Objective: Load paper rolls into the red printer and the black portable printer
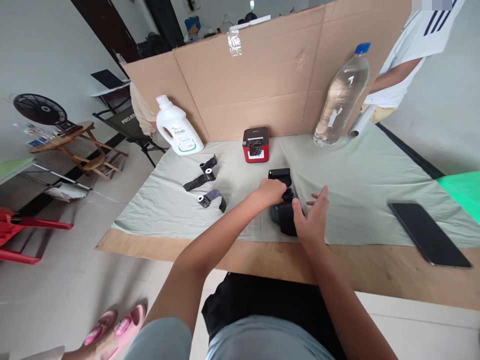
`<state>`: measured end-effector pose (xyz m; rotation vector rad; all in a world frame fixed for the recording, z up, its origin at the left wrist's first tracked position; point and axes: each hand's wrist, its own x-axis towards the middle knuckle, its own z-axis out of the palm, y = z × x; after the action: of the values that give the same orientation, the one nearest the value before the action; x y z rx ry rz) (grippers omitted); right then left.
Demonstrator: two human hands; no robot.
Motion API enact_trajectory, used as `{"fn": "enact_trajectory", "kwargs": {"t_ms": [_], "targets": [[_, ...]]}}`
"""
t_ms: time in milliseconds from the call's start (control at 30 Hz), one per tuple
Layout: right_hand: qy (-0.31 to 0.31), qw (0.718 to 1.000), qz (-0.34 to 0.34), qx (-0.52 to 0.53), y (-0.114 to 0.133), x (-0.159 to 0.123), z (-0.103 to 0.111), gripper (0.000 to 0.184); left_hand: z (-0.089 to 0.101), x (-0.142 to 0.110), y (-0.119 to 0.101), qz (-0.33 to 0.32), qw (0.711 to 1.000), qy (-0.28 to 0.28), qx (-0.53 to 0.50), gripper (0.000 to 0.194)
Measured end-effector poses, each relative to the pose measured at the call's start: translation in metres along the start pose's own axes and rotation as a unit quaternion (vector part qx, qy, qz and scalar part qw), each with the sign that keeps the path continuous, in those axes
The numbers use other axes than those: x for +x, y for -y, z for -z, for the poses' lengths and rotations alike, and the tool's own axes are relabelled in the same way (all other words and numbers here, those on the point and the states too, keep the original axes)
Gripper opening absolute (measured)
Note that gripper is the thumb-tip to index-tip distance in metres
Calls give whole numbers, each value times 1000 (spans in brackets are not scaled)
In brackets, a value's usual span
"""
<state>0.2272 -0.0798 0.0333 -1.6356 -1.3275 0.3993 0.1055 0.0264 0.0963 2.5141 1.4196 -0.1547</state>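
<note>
A small black device (288, 222) with a raised lid (280, 175), perhaps a portable printer, sits on the cloth in front of me. My left hand (271, 192) is closed over its opening, fingers curled down; what they grip is hidden. Against the device's right side rests the thumb of my right hand (313, 217), whose other fingers are spread apart. To the left lie rolls of black ribbon: one with a white core (208, 174), one partly unrolled nearer me (203, 201), and another (208, 163) behind. Farther back stands a red and black boxy device (256, 145).
A cardboard panel (255, 85) stands along the table's back. Before it are a white jug (178, 127) and a large water bottle (343, 97). A black phone or tablet (429, 234) lies at right. People stand or sit beyond the panel's ends.
</note>
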Motion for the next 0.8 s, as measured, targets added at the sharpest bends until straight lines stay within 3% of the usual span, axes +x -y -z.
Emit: {"fn": "enact_trajectory", "kwargs": {"t_ms": [133,267,367,467,533,633,700,800], "targets": [[-21,999,-12,40,-2,2,2,84,2,-7,7,-18,999,-35,-26,4],[-71,993,-13,98,1,3,7,74,11,-28,29,-8,976,-169,-140,13],[-98,987,-19,124,3,4,9,67,22,-59,68,40,943,-270,-190,18],[-93,983,-37,156,4,4,9,63,30,-96,129,132,923,-318,-171,18],[-88,978,-46,182,4,4,7,61,31,-117,172,229,918,-298,-127,18],[-84,973,-59,206,3,3,5,59,21,-138,224,333,913,-222,-83,21],[-82,971,-68,212,2,3,4,58,9,-144,243,373,904,-188,-88,23],[-79,971,-74,212,1,3,3,57,-12,-146,252,390,900,-166,-100,24]]}}
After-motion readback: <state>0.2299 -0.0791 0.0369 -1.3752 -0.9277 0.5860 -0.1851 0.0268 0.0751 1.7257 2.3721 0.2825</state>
